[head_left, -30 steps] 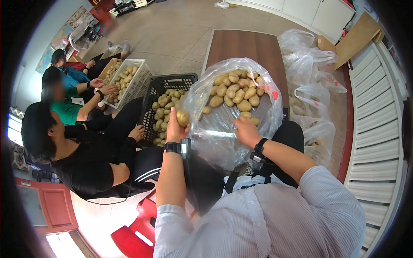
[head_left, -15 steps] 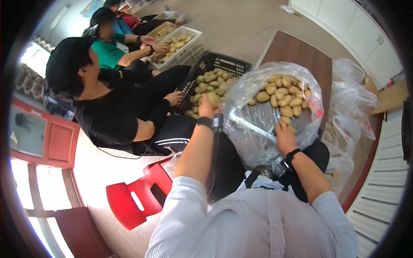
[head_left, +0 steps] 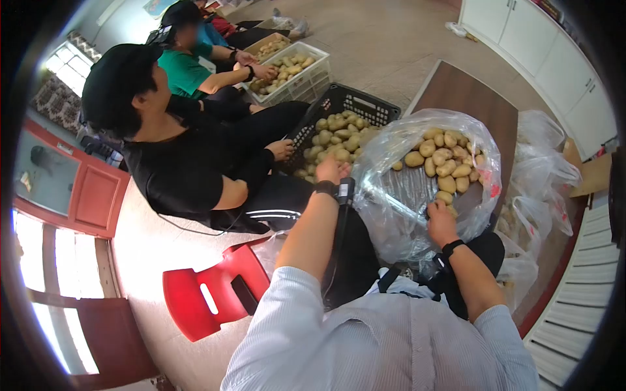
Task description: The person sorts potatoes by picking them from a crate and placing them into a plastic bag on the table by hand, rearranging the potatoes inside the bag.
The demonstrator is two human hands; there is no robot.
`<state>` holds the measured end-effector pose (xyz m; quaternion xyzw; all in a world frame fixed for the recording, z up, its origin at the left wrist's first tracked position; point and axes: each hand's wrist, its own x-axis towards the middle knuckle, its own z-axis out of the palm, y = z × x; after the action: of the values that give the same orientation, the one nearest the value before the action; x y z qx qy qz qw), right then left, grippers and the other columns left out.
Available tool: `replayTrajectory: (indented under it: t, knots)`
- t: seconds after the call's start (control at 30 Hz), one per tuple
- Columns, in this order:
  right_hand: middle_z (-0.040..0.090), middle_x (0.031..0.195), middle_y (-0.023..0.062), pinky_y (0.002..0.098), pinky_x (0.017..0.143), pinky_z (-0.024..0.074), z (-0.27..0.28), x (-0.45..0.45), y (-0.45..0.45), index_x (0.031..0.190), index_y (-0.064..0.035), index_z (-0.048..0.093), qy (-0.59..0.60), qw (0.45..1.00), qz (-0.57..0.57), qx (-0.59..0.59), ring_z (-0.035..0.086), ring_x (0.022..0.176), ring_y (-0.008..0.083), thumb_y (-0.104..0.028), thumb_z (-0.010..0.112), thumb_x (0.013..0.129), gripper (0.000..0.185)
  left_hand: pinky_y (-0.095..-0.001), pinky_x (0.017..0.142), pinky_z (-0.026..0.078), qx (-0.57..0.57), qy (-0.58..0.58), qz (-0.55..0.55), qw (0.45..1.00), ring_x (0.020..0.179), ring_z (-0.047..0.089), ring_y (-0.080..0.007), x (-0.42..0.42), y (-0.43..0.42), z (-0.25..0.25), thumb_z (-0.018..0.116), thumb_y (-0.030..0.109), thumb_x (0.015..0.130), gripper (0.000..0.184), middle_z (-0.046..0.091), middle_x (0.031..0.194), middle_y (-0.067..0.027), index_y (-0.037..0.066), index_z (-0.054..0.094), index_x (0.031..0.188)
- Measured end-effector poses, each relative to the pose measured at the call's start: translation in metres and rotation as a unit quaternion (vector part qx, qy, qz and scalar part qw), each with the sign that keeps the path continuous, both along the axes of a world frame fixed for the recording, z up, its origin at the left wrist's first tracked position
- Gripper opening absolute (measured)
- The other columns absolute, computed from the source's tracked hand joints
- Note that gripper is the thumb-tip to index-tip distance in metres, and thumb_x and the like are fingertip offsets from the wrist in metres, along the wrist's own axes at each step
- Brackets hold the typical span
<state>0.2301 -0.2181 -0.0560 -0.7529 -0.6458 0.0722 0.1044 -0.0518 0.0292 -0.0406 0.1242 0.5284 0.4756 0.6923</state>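
My left hand [head_left: 332, 171] is over the near side of a black crate [head_left: 365, 104] of potatoes, its thumb and fingers around a potato [head_left: 342, 155] close to the others. Inside an open clear plastic bag [head_left: 385, 225], my right hand [head_left: 442, 221] has its fingers curled on a potato [head_left: 452, 210] at the near end of the pile. More potatoes [head_left: 447, 168] lie toward the back of the bag. The bag rests on a brown table [head_left: 469, 91].
A person in black [head_left: 189, 156] sits at the left, one hand at the crate. Beyond, a person in green [head_left: 182, 72] handles potatoes in a white crate [head_left: 313, 72]. A red chair [head_left: 228, 287] is at lower left; filled plastic bags [head_left: 531, 176] stand on the right.
My left hand has moved from beside the bag to over the black crate with its potato and lowered there. My right hand stays at the potatoes in the bag. The view has swung left.
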Motion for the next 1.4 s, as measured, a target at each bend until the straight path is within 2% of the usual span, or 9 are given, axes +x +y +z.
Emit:
replayTrajectory:
  t: [0.2, 0.3, 0.6, 0.7, 0.8, 0.97, 1.1, 1.3, 1.4]
  knots:
    - [0.057, 0.111, 0.0187, 0.0473, 0.085, 0.0478, -0.002, 0.008, 0.001, 0.111, -0.0067, 0.059, 0.059, 0.998, -0.024, -0.016, 0.059, 0.099, 0.0387, -0.007, 0.055, 0.085, 0.026, -0.0391, 0.063, 0.055, 0.056, -0.006, -0.08, 0.995, 0.075, 0.059, -0.0252, 0.009, -0.006, 0.011, 0.049, 0.027, 0.097, 0.028, 0.056, 0.098, -0.0108, 0.001, 0.051, 0.109]
    - [0.059, 0.108, 0.0193, 0.0473, 0.086, 0.0471, -0.006, 0.009, 0.001, 0.113, -0.0066, 0.059, 0.074, 0.996, -0.047, -0.01, 0.058, 0.101, 0.0403, -0.007, 0.057, 0.084, 0.029, -0.0385, 0.062, 0.052, 0.066, -0.002, -0.104, 0.992, 0.07, 0.059, -0.0225, 0.013, -0.015, 0.029, 0.053, 0.023, 0.093, 0.018, 0.058, 0.086, -0.0072, 0.005, 0.055, 0.097]
    - [0.064, 0.103, 0.0233, 0.0442, 0.085, 0.048, 0.032, -0.006, 0.02, 0.117, -0.0015, 0.056, 0.218, 0.973, -0.063, 0.037, 0.06, 0.098, 0.0435, -0.018, 0.068, 0.082, 0.04, -0.0309, 0.053, 0.05, 0.092, 0.047, -0.213, 0.972, 0.063, 0.059, -0.0178, 0.026, -0.031, 0.055, 0.054, 0.026, 0.094, 0.022, 0.061, 0.087, -0.0054, 0.005, 0.056, 0.101]
    - [0.065, 0.1, 0.0229, 0.0423, 0.082, 0.0496, 0.029, -0.016, 0.037, 0.116, 0.0024, 0.056, 0.275, 0.957, -0.057, 0.068, 0.063, 0.092, 0.0397, -0.024, 0.067, 0.087, 0.041, -0.03, 0.051, 0.048, 0.101, 0.071, -0.251, 0.96, 0.061, 0.061, -0.0179, 0.03, -0.038, 0.06, 0.055, 0.028, 0.094, 0.024, 0.063, 0.086, -0.0051, 0.005, 0.057, 0.1]
    - [0.066, 0.098, 0.0211, 0.0396, 0.077, 0.051, 0.076, -0.046, 0.05, 0.11, 0.0049, 0.059, 0.469, 0.876, -0.104, -0.038, 0.066, 0.083, 0.0322, -0.03, 0.061, 0.093, 0.039, -0.0295, 0.05, 0.046, 0.122, 0.097, -0.31, 0.938, 0.061, 0.061, -0.0178, 0.036, -0.042, 0.06, 0.054, 0.032, 0.094, 0.028, 0.064, 0.087, -0.0056, 0.005, 0.057, 0.103]
    - [0.066, 0.104, 0.0227, 0.0392, 0.08, 0.0503, 0.082, -0.067, 0.075, 0.117, 0.0044, 0.057, 0.449, 0.893, -0.037, -0.008, 0.066, 0.09, 0.033, -0.035, 0.056, 0.096, 0.044, -0.0334, 0.057, 0.05, 0.116, 0.094, -0.424, 0.893, 0.08, 0.067, -0.0246, 0.04, -0.048, 0.072, 0.056, 0.033, 0.094, 0.037, 0.067, 0.106, -0.0125, 0.0, 0.059, 0.111]
    - [0.066, 0.106, 0.0226, 0.0388, 0.083, 0.0495, 0.084, -0.076, 0.084, 0.126, 0.002, 0.053, 0.448, 0.893, 0.018, 0.031, 0.065, 0.097, 0.033, -0.034, 0.055, 0.096, 0.047, -0.0331, 0.058, 0.051, 0.144, 0.064, -0.463, 0.872, 0.081, 0.067, -0.0252, 0.043, -0.047, 0.059, 0.057, 0.04, 0.094, 0.046, 0.067, 0.104, -0.013, -0.002, 0.06, 0.112]
    - [0.066, 0.107, 0.0225, 0.0393, 0.082, 0.0498, 0.083, -0.08, 0.082, 0.131, -0.0003, 0.051, 0.446, 0.888, 0.05, 0.097, 0.065, 0.097, 0.0327, -0.033, 0.056, 0.095, 0.048, -0.0285, 0.049, 0.046, 0.187, 0.023, -0.514, 0.837, 0.058, 0.055, -0.0139, 0.041, -0.042, 0.054, 0.059, 0.041, 0.095, 0.036, 0.062, 0.081, -0.0032, 0.007, 0.065, 0.105]
    - [0.066, 0.108, 0.0219, 0.0401, 0.08, 0.0499, 0.084, -0.078, 0.072, 0.127, 0.0009, 0.052, 0.45, 0.892, -0.031, 0.018, 0.064, 0.095, 0.0342, -0.031, 0.056, 0.096, 0.045, -0.0276, 0.048, 0.042, 0.16, 0.031, -0.483, 0.86, 0.057, 0.053, -0.0138, 0.04, -0.037, 0.049, 0.057, 0.042, 0.095, 0.035, 0.06, 0.076, -0.002, 0.008, 0.064, 0.098]
